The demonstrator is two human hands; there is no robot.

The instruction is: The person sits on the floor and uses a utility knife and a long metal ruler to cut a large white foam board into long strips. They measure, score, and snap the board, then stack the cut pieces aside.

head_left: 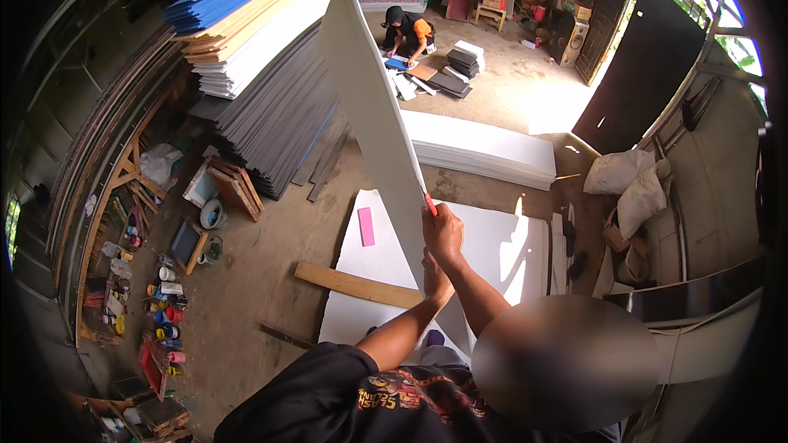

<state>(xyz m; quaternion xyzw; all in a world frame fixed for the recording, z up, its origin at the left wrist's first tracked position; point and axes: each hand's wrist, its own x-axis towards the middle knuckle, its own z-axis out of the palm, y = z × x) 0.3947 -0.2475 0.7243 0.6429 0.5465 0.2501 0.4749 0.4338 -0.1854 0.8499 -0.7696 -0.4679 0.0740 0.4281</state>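
Note:
A tall, thin white sheet (369,86) stands on edge in front of me, slanting up to the left. My left hand (437,277) is closed around its near edge, low down; some of its fingers are hidden. Just above, my right hand (444,235) grips a slim red cutter knife (430,204) against that same edge. I cannot make out its blade. Beneath lies a broad white sheet (492,238) on the floor, with a pink block (366,226) and a wooden plank (349,282) on it, left of my hands.
Stacked white boards (484,148) lie beyond the floor sheet. A tall pile of coloured sheets (254,16) rises at far left, above grey sheets (275,115). Paint pots (168,312) line the left. A crouching person (410,33) works farther back. White sacks (632,184) sit at right.

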